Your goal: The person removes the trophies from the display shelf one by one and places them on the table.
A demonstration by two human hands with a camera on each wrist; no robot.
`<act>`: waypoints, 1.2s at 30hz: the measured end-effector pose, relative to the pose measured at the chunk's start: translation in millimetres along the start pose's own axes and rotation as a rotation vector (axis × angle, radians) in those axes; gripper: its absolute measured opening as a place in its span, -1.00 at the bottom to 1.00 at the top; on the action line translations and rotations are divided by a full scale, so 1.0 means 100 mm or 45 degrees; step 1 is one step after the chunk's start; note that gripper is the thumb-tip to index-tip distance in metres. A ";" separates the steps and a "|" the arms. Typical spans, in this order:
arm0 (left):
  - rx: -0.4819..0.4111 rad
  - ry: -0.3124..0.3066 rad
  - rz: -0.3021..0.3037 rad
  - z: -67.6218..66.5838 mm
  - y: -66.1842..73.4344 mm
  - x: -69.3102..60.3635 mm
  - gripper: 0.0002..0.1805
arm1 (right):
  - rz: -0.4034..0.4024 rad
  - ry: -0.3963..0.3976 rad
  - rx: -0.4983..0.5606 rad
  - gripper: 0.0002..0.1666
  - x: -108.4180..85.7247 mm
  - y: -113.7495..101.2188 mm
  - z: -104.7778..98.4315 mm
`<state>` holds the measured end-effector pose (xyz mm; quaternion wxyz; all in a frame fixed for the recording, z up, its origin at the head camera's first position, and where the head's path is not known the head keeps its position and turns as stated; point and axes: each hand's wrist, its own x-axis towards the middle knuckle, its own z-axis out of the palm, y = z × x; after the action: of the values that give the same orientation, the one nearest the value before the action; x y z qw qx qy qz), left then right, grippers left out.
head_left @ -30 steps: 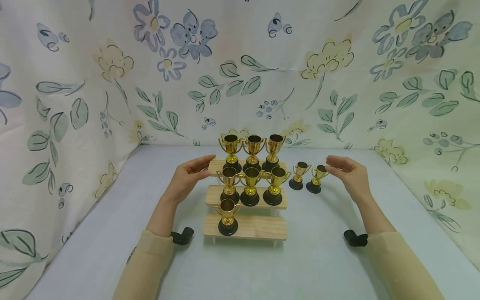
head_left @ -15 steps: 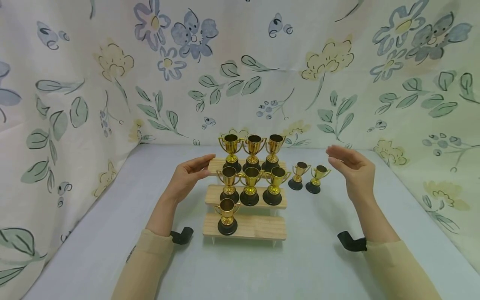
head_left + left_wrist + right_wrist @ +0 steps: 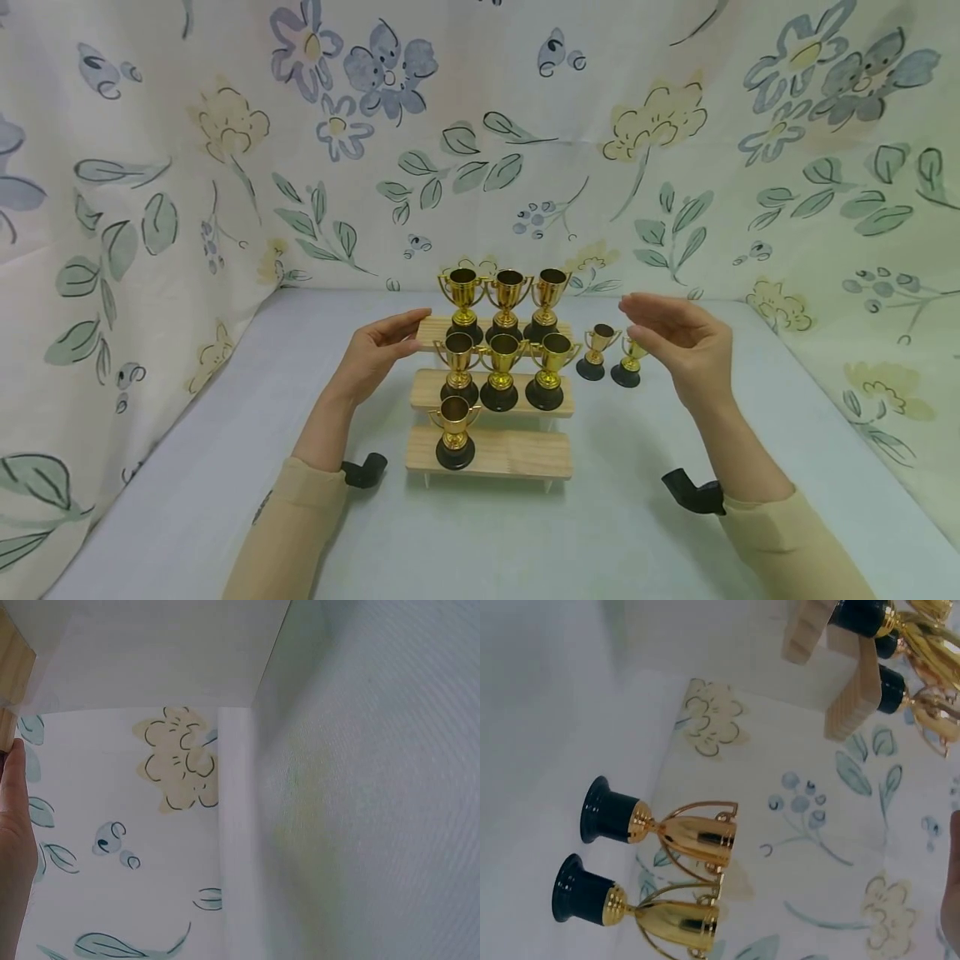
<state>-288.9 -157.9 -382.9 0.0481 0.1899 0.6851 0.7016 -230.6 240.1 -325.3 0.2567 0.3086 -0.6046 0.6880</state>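
Note:
A three-tier wooden display stand (image 3: 525, 454) holds small gold trophy cups on black bases. Three trophies (image 3: 507, 292) stand on its top board, three more fill the middle one, and a single trophy (image 3: 455, 429) is at the left of the bottom board. My left hand (image 3: 371, 354) grips the left end of the top board, thumb in front and fingers behind. To the right of the stand, a copper-gold trophy (image 3: 598, 346) and a yellow-gold trophy (image 3: 628, 367) are upright on the table. My right hand (image 3: 686, 342) hovers by the yellow-gold one, partly covering it, thumb and fingers apart.
A white table (image 3: 487, 550) carries everything. Floral cloth (image 3: 480, 167) hangs behind it and along both sides. A black wrist-camera mount (image 3: 693, 492) juts inward from the right wrist, another mount (image 3: 365, 472) from the left.
My right hand first drew back slightly to the right, then came left again, over the yellow-gold trophy's side. The left hand, stand and trophies stay in place.

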 end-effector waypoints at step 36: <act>0.004 -0.003 0.009 0.00 0.00 0.01 -0.42 | -0.374 -0.588 -0.281 -0.50 -0.38 0.13 1.14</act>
<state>-289.9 -157.8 -383.2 0.0460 0.1933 0.6856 0.7004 -201.2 126.5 -352.7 0.2411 0.5115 -0.6671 0.4850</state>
